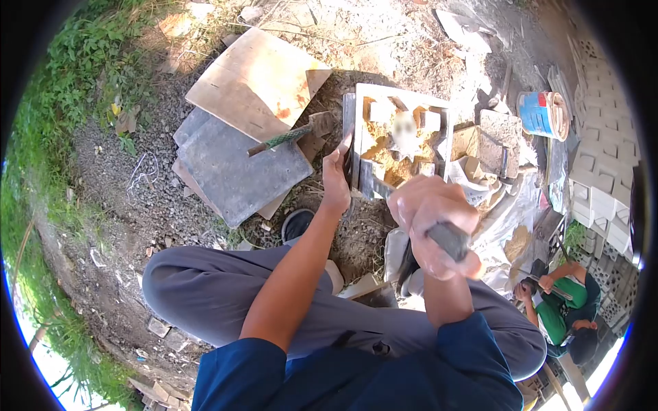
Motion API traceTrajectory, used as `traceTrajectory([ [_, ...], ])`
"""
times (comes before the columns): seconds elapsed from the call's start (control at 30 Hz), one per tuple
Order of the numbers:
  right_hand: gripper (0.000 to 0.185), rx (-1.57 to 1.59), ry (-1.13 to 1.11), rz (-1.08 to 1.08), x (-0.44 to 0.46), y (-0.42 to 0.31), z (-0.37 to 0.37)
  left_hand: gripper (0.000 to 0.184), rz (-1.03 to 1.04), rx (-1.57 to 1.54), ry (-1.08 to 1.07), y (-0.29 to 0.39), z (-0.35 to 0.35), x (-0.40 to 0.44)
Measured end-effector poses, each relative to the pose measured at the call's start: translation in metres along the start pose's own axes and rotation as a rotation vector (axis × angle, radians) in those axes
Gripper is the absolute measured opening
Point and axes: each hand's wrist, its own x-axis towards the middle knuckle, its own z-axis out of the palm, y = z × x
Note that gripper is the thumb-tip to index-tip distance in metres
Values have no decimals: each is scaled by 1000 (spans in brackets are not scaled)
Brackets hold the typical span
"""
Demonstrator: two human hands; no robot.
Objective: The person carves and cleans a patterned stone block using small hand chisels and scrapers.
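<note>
On the ground before us, between the stacked boards (236,164) and the blue bucket (534,113), lies the pale frame (402,94) with its yellowish filling (399,168) and small blocks (430,121). Our left hand (336,181) is at its left side, fingers extended; whether they grip it, we cannot tell. Our right hand (432,212) is clenched around a dark tool (449,241), its working end hidden. We seem to be working at the frame's near edge, where the next move calls for steady bracing and controlled force
</note>
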Motion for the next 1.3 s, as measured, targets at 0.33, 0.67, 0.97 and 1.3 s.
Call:
traceTrajectory([
  [0.33,70,-27,27,-39,-5,0,1,60,27,224,-24,-5,-2,4],
  [0.67,78,-104,42,32,-8,6,1,45,-8,60,5,-17,-13,18],
  [0.97,58,-166,-156,-49,-3,7,7,47,31,54,-30,-3,3,5],
  [1.3,85,-187,-160,-11,-2,12,13,71,-14,33,-193,2,8,7],
])
